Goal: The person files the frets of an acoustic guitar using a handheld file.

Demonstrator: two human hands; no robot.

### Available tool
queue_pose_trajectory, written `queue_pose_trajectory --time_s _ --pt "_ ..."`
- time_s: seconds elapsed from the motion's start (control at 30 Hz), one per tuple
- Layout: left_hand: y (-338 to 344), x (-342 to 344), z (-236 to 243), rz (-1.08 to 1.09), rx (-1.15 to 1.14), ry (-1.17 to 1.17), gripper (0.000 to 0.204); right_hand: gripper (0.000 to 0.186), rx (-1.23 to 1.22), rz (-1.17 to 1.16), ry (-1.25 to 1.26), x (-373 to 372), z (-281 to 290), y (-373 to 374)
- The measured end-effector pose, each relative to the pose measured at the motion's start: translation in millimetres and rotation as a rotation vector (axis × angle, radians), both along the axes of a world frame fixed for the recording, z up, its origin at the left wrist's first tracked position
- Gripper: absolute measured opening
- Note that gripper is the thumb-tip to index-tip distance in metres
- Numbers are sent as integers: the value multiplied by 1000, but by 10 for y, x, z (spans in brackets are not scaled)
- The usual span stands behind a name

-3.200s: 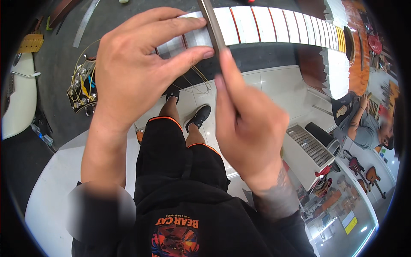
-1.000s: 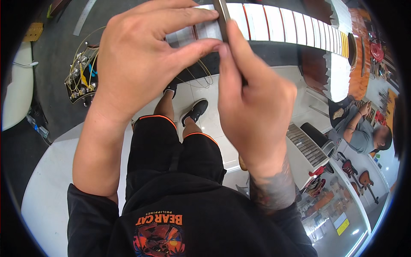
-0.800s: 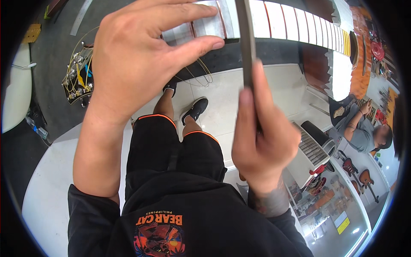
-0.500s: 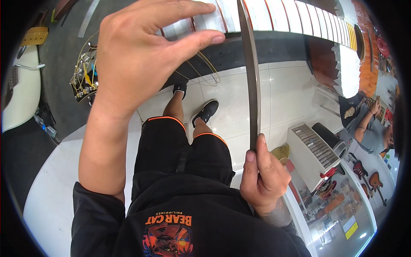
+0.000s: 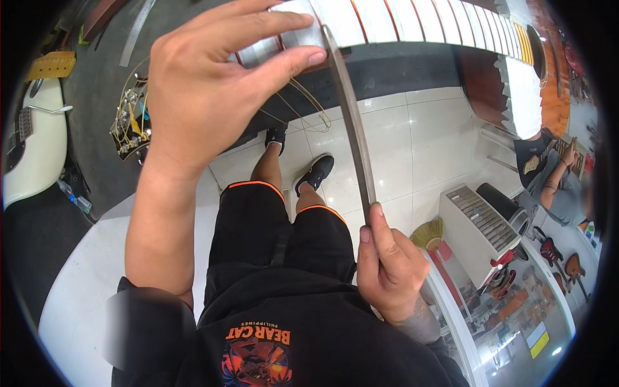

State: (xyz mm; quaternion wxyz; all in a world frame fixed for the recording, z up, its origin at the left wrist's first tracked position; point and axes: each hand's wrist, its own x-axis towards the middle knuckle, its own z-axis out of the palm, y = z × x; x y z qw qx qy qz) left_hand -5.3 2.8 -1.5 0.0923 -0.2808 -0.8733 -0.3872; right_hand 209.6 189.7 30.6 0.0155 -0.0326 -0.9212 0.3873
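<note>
A guitar neck (image 5: 412,26) runs across the top of the view, its fretboard covered with white tape between the frets. My left hand (image 5: 200,84) is at the neck's left part, thumb along the near edge and index finger over the taped fretboard. In my right hand (image 5: 393,271) is a long, tapered dark metal file (image 5: 351,122), pinched at its near end. The file's tip rests at a fret just past my left fingertips. Left of my wrist lies the headstock (image 5: 132,119), with loose coiled strings and tuners.
A white guitar body (image 5: 42,142) lies on the dark bench at left, near a steel ruler (image 5: 137,32). To the right stand a white slotted box (image 5: 480,226), a broom (image 5: 427,233) and a glass case (image 5: 516,322). Another person (image 5: 558,180) sits with a guitar at far right.
The file has shifted left along the fretboard, toward my left fingertips, and its tip has drawn nearer to me. My left hand stays at the same part of the neck.
</note>
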Motion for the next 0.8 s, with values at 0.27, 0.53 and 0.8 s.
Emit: queue_pose_trajectory --time_s 0.27,0.53,0.8 --pt "13 -5 27 2 24 -41 33 54 22 -6 28 -251 -16 -54" --pt "13 -11 52 26 15 -71 34 47 60 2 102 -1263 -31 -244" --pt "7 -36 21 -30 -3 -31 35 51 60 -19 -34 -93 53 -102"
